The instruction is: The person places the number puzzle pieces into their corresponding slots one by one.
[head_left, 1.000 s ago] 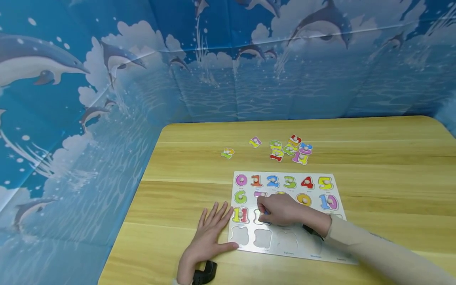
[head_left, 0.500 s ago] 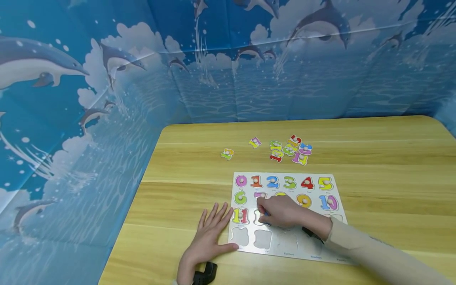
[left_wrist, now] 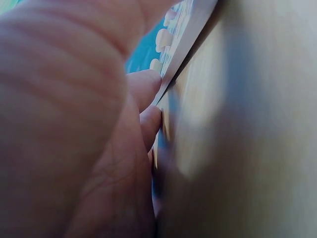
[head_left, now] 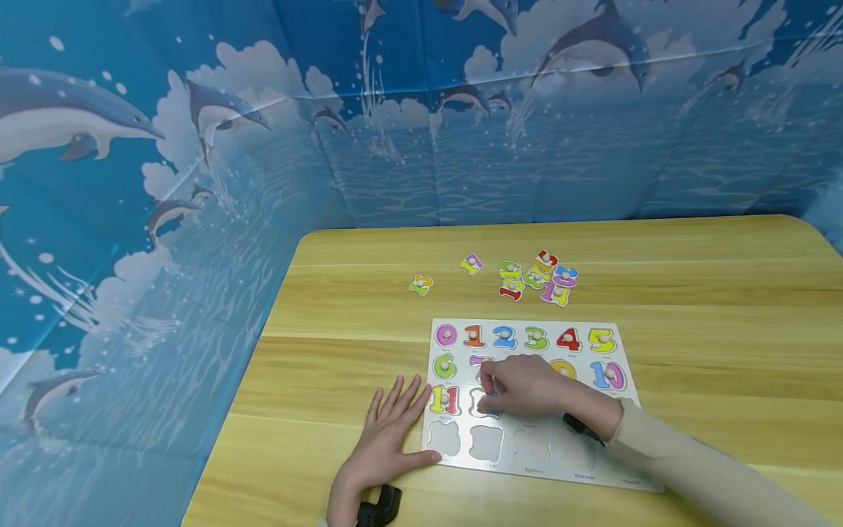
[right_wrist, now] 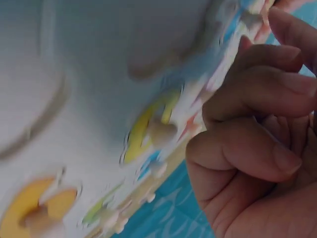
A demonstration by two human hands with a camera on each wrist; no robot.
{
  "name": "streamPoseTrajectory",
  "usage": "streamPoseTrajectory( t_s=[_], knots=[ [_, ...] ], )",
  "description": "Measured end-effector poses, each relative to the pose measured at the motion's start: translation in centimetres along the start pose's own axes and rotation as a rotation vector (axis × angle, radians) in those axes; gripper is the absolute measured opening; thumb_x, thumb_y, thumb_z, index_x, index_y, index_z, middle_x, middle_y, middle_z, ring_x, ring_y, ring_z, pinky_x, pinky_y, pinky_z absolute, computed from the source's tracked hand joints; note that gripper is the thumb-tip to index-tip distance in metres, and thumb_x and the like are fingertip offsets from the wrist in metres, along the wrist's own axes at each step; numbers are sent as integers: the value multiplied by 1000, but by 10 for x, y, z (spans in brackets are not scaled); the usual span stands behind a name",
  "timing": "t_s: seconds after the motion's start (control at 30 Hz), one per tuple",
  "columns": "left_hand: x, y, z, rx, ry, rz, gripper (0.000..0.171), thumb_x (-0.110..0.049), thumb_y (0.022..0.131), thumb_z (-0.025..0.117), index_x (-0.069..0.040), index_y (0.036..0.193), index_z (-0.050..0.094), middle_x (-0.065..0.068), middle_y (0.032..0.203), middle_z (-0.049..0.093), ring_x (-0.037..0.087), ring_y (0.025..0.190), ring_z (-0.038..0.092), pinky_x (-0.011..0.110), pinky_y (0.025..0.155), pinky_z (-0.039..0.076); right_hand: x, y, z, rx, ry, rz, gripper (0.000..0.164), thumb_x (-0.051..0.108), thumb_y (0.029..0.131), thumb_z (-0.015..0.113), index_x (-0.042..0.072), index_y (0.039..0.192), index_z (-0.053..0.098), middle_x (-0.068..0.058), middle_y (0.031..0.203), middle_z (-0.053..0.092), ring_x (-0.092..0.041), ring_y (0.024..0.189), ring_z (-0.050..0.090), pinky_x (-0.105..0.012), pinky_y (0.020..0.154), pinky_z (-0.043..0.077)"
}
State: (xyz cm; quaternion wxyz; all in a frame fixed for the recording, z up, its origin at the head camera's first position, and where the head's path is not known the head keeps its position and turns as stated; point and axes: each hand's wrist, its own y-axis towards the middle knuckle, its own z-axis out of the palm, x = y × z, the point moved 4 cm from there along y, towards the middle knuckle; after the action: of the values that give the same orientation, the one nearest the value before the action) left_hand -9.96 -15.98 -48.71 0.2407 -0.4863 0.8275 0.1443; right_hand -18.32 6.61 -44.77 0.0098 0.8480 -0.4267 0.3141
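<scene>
A white number puzzle board [head_left: 461,462] lies on the table. My left hand [head_left: 388,439] rests flat at its left edge, fingers spread, the thumb on the lower left corner. In the left wrist view, the fingertips [left_wrist: 148,87] touch the board's side. Over the third row, my right hand [head_left: 530,384] has thumb and forefinger at the knob of a partly blue number piece [head_left: 490,412], right of the 11 piece [head_left: 444,399]. That number is mostly covered by the hand. In the right wrist view, the knob [right_wrist: 251,20] shows by the thumb tip, and the other fingers are curled.
Several loose number pieces [head_left: 536,277] lie clustered behind the board. A green and orange piece [head_left: 421,285] and a purple and yellow piece [head_left: 471,263] lie left of them. Numbers 0 to 6 and 10 sit in recesses. A dolphin-print cloth [head_left: 421,146] hangs behind the table.
My right hand has shifted slightly right and up, and more of the blue piece shows beneath it. My left hand stays in place.
</scene>
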Motion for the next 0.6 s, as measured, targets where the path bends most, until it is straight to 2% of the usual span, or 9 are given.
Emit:
streamPoseTrajectory(
  t_s=[0.17, 0.27, 0.47, 0.6],
  knots=[
    [-1, 1, -1, 1, -4, -6, 91, -61, 81, 61, -17, 152, 24, 3, 158, 12, 28, 143, 2, 50, 110, -7, -16, 7, -19, -54, 46, 31, 25, 41, 86, 68, 23, 74, 54, 8, 56, 45, -9, 52, 41, -26, 49, 28],
    [-1, 1, -1, -1, -6, -4, 91, -61, 81, 61, -17, 152, 24, 3, 158, 12, 28, 143, 2, 51, 110, -7, -32, 16, -38, -111, 70, 67, 26, 39, 88, 66, 20, 75, 56, 6, 56, 45, -11, 50, 41, -27, 47, 28],
    [0, 0, 0, -4, -12, -4, 92, -62, 80, 61, -18, 152, 23, 3, 158, 12, 28, 143, 1, 50, 110, -7, -82, 37, -90, -271, 65, 245, 31, 39, 92, 58, 11, 79, 57, 0, 57, 44, -16, 49, 40, -28, 45, 28],
    [0, 0, 1, -1, -12, -7, 92, -62, 80, 61, -19, 152, 22, 2, 158, 11, 28, 143, 1, 51, 110, -7, -116, 44, -111, -320, 51, 377, 39, 40, 94, 54, 11, 68, 51, 0, 53, 42, -15, 46, 38, -26, 43, 25]
  ],
)
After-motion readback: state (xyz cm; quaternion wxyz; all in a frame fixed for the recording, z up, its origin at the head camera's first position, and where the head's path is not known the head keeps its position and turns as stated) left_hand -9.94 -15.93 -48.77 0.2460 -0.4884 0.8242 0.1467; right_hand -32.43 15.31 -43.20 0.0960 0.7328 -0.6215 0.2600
